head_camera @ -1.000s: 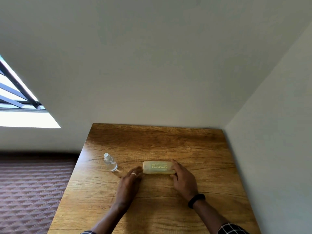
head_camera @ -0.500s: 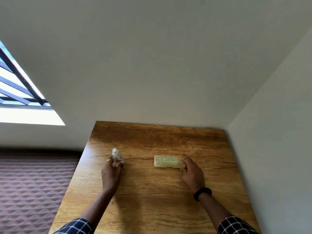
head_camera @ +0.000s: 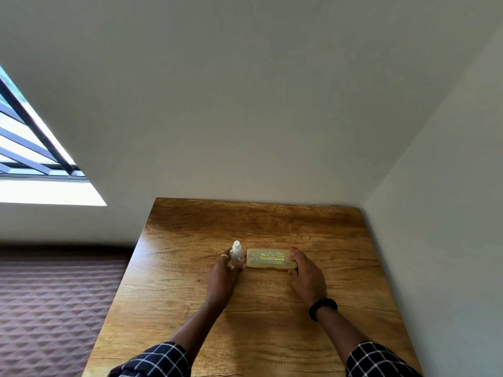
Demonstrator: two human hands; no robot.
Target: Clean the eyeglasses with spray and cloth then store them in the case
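Two hands on the table (head_camera: pixel 272 336): left hand (head_camera: pixel 221 276) around the spray bottle (head_camera: pixel 236 254), right hand (head_camera: pixel 307 276) gripping the case (head_camera: pixel 270 258).

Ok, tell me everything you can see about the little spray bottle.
The bottle is small, clear plastic by its look, with a white nozzle cap on top. It stands upright on the wooden table, just left of the yellowish case, very close to it. The left hand grips its body, fingers wrapped around it. Any liquid level is too small to tell.
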